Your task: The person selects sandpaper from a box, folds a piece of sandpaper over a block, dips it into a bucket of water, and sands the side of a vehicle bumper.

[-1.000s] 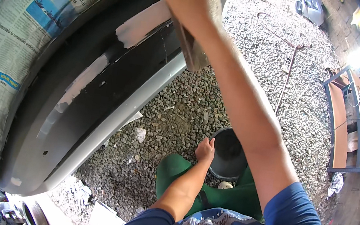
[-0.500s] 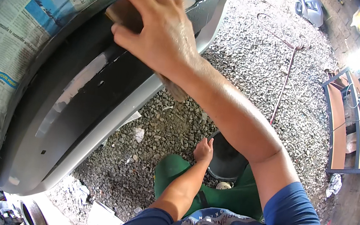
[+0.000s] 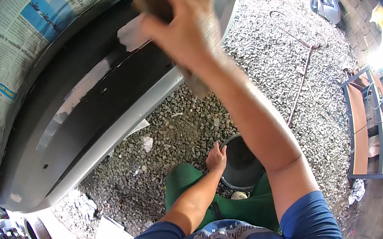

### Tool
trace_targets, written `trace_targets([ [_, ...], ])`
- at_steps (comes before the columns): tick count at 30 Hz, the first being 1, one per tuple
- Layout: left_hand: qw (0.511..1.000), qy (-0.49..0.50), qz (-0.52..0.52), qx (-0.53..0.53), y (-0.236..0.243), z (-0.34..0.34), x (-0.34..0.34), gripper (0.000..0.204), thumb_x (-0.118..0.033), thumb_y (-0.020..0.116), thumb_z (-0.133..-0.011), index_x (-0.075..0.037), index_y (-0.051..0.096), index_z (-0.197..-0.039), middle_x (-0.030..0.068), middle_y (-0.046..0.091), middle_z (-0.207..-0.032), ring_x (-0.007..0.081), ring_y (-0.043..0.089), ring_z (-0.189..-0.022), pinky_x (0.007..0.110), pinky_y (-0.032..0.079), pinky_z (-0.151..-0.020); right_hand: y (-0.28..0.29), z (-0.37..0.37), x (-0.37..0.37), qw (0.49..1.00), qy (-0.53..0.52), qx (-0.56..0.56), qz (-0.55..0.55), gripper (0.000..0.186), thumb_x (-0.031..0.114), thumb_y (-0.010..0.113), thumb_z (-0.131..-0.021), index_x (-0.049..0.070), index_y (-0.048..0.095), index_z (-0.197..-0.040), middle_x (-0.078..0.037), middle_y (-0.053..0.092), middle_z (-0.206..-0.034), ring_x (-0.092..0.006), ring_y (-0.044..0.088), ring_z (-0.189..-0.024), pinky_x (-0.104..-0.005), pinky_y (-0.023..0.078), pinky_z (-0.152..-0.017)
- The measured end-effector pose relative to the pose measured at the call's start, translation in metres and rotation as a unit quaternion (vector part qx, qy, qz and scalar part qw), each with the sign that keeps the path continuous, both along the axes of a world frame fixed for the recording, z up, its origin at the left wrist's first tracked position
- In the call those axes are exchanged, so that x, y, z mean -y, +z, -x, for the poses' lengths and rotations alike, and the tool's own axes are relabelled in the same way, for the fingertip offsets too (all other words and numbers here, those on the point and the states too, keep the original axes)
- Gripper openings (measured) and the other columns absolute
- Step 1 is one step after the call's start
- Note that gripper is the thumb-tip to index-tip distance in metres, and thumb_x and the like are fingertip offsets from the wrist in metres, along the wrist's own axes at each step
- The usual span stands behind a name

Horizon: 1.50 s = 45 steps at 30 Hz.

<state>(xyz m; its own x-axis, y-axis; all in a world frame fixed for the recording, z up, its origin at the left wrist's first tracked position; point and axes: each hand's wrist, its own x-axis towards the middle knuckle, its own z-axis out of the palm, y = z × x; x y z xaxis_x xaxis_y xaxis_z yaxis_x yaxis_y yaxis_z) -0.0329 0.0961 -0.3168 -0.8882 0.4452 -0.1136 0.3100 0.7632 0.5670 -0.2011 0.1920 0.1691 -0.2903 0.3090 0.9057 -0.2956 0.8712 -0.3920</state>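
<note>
A dark car bumper (image 3: 122,92) with pale filler patches (image 3: 86,83) slants across the left side. My right hand (image 3: 185,21) is stretched over its upper part, slightly blurred, with thumb and fingers closed around a brown sanding block (image 3: 153,5). The block's underside is hidden. Below my right wrist shows a brown strip (image 3: 198,86); whether it belongs to the block I cannot tell. Down between my knees, my left hand (image 3: 217,157) is closed at the near-left rim of a black bucket (image 3: 242,168); its fingers are partly hidden.
Newspaper (image 3: 2,54) covers the surface beyond the bumper. Grey gravel (image 3: 262,66) spreads underfoot, with a thin hose (image 3: 302,81) across it. A wood-and-metal frame (image 3: 364,126) stands at the right. Another car part (image 3: 325,6) lies far off, and a tire (image 3: 36,230) at lower left.
My right hand has slid to the right and slightly up along the bumper with the sanding block, uncovering a pale patch. My left hand stays at the bucket.
</note>
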Motion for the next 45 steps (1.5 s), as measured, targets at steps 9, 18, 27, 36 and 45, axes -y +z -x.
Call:
trace_targets([
  [9, 1.000, 0.000, 0.020, 0.021, 0.002, -0.003, -0.001, 0.059, -0.056, 0.048, -0.104, -0.013, 0.050, -0.145, 0.0144, 0.070, -0.118, 0.0356, 0.067, -0.109, 0.050, 0.056, -0.086, -0.047, -0.061, -0.070, 0.989, -0.009, 0.008, 0.146, 0.051, 0.032, 0.082, -0.079, 0.006, 0.067, -0.121, -0.016, 0.063, -0.117, -0.0338, 0.063, -0.108, -0.0430, 0.052, -0.093],
  [18, 0.998, -0.035, -0.045, 0.009, 0.009, -0.010, -0.012, 0.070, -0.051, 0.056, -0.102, -0.002, 0.043, -0.150, 0.0214, 0.059, -0.137, 0.0397, 0.057, -0.126, 0.049, 0.050, -0.101, -0.237, -0.212, -0.112, 0.889, -0.129, 0.226, 0.377, 0.056, 0.026, 0.084, -0.084, 0.005, 0.062, -0.131, -0.014, 0.065, -0.114, -0.0259, 0.064, -0.105, -0.0398, 0.051, -0.092],
  [27, 0.971, -0.204, -0.034, -0.120, 0.191, 0.045, 0.000, 0.085, -0.048, 0.058, -0.103, 0.004, 0.024, -0.160, 0.0279, 0.014, -0.169, 0.0449, 0.010, -0.157, 0.051, 0.018, -0.127, -0.262, -0.231, -0.165, 0.866, -0.153, 0.232, 0.417, 0.053, 0.032, 0.078, -0.087, 0.005, 0.062, -0.130, -0.015, 0.064, -0.117, -0.0291, 0.063, -0.109, -0.0425, 0.050, -0.095],
  [36, 0.776, -0.144, 0.151, -0.595, 0.500, 0.144, 0.060, 0.084, -0.056, 0.050, -0.104, 0.003, 0.028, -0.160, 0.0248, 0.021, -0.168, 0.0440, 0.015, -0.157, 0.058, 0.017, -0.126, -0.256, -0.226, -0.163, 0.877, -0.104, 0.217, 0.416, 0.057, 0.036, 0.077, -0.086, 0.005, 0.060, -0.130, -0.017, 0.061, -0.121, -0.0323, 0.061, -0.113, -0.0436, 0.048, -0.099],
  [45, 0.681, -0.098, 0.313, -0.655, 0.496, 0.184, 0.038, 0.098, -0.067, 0.043, -0.101, 0.011, 0.027, -0.157, 0.0272, 0.022, -0.167, 0.0368, 0.017, -0.158, 0.053, 0.014, -0.128, -0.245, -0.238, -0.168, 0.865, -0.087, 0.209, 0.447, 0.058, 0.032, 0.078, -0.085, 0.005, 0.060, -0.133, -0.017, 0.062, -0.122, -0.0303, 0.062, -0.113, -0.0426, 0.049, -0.099],
])
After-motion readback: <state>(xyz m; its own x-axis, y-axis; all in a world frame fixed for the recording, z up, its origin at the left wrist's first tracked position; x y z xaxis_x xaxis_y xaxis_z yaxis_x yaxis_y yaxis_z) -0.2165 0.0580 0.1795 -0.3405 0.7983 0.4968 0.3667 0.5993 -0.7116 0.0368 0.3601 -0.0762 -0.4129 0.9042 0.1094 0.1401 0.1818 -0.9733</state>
